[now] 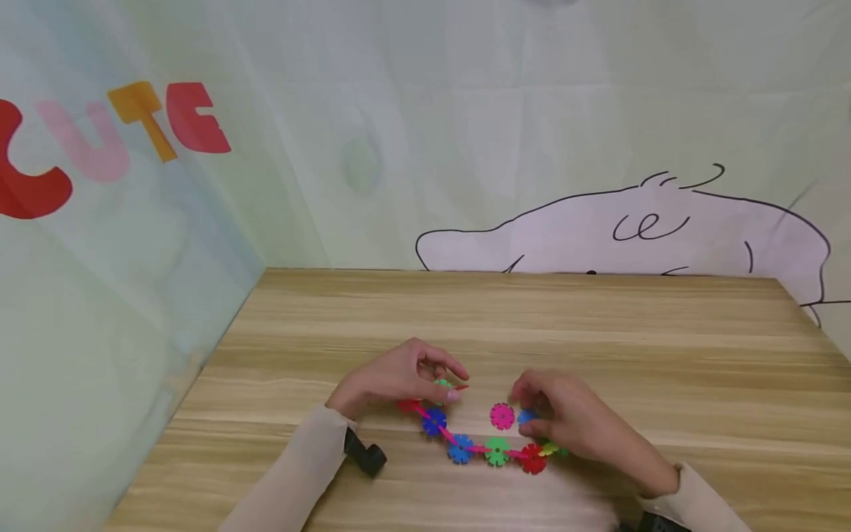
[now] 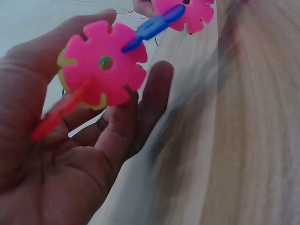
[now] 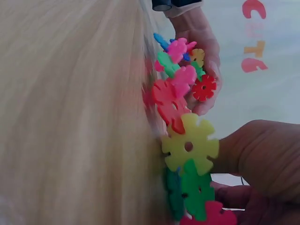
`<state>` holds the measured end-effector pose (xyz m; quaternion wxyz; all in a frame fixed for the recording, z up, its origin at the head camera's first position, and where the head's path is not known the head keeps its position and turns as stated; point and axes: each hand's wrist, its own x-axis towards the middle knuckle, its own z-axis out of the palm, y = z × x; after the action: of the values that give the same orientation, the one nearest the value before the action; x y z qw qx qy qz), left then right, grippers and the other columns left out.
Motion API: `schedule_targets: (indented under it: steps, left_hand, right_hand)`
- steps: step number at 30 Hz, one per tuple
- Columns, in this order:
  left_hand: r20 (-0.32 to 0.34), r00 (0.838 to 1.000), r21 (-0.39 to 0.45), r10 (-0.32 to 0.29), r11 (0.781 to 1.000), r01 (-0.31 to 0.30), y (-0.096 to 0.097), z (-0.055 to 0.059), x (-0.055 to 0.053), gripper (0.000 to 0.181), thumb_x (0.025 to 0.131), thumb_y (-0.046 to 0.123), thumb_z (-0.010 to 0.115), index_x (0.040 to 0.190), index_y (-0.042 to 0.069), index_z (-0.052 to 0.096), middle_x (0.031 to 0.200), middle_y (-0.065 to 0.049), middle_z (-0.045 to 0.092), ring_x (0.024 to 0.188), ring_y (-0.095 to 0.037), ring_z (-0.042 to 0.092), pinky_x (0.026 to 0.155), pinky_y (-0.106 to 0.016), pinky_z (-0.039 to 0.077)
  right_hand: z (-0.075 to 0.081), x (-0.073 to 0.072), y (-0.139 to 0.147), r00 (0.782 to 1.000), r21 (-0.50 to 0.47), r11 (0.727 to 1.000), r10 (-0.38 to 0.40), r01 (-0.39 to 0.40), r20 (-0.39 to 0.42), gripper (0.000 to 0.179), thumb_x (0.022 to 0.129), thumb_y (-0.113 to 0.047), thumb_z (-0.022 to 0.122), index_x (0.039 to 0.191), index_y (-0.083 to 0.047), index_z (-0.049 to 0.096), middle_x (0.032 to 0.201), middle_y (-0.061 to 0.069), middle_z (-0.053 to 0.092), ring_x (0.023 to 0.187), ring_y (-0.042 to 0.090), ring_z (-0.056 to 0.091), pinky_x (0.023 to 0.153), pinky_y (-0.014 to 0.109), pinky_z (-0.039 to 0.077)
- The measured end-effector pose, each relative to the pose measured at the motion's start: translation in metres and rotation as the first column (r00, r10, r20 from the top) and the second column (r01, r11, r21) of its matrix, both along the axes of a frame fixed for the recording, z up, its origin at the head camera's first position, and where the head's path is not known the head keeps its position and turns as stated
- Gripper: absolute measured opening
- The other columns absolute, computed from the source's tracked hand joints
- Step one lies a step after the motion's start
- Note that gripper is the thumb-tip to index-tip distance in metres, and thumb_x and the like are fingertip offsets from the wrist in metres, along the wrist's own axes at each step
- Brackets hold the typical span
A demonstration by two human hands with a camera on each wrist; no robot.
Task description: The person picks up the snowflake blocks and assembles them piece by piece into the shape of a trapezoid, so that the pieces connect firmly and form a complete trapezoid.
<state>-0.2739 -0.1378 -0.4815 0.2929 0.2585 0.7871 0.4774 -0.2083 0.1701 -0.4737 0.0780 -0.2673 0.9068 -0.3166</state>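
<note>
A chain of notched plastic snowflake discs, slotted together, curves across the table between both hands. In the head view it runs from a dark blue disc (image 1: 433, 428) through a lighter blue disc (image 1: 459, 457) and a green disc (image 1: 495, 459) to a red disc (image 1: 532, 465). My left hand (image 1: 395, 375) holds the chain's left end, its thumb and bent fingers around the discs. My right hand (image 1: 575, 414) grips the right end near a blue disc (image 1: 527, 416) and a pink disc (image 1: 501, 407); its palm hides part of the chain. A yellow disc (image 3: 202, 140) stands beside the right wrist.
The wooden table (image 1: 532, 318) meets a pale printed curtain (image 1: 319, 148) at its back and left edges. A dark strap-on camera (image 1: 366, 452) sits on the left sleeve, and another black device (image 1: 658, 522) on the right.
</note>
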Motion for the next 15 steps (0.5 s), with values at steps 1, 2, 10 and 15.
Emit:
schedule_targets:
  steps: [1,2,10,15]
  left_hand:
    - [-0.008,1.000,-0.008,-0.010,1.000,0.010,0.000,0.000,0.000,0.029,0.096,0.033,0.081,0.121,0.020,0.081,0.092,0.008,0.074,0.066,-0.010,0.056,0.072,-0.025,0.049]
    - [-0.014,1.000,-0.009,-0.017,1.000,0.017,-0.001,0.001,-0.001,0.028,0.097,0.034,0.080,0.121,0.020,0.082,0.100,0.008,0.078,0.071,-0.010,0.062,0.076,-0.026,0.052]
    - [0.053,0.999,0.105,-0.006,0.995,0.001,0.002,-0.005,0.001,0.028,0.104,0.028,0.073,0.123,0.010,0.081,0.098,-0.008,0.083,0.093,-0.017,0.074,0.094,-0.031,0.058]
    - [0.113,0.992,0.163,0.062,0.983,-0.080,0.009,-0.012,0.005,0.030,0.101,0.025,0.077,0.126,0.007,0.079,0.094,-0.001,0.083,0.088,-0.012,0.075,0.088,-0.027,0.060]
  right_hand:
    - [-0.001,0.000,0.000,1.000,-0.009,1.000,0.003,-0.003,-0.002,0.027,0.086,-0.014,0.090,0.105,-0.019,0.072,0.092,-0.012,0.070,0.083,0.002,0.060,0.076,0.022,0.055]
    - [-0.002,0.000,0.001,1.000,-0.018,1.000,0.007,-0.007,-0.009,0.028,0.086,-0.011,0.090,0.106,-0.019,0.072,0.092,-0.011,0.070,0.083,0.002,0.060,0.075,0.022,0.055]
    - [-0.007,-0.003,0.003,0.999,-0.142,0.989,-0.027,0.031,0.025,0.024,0.089,-0.001,0.084,0.105,-0.014,0.072,0.092,-0.005,0.071,0.080,0.001,0.060,0.073,0.022,0.057]
    - [-0.004,-0.007,0.007,0.990,-0.189,0.978,-0.065,0.088,0.122,0.017,0.094,-0.002,0.079,0.105,-0.014,0.073,0.093,-0.004,0.072,0.082,0.006,0.063,0.075,0.023,0.056]
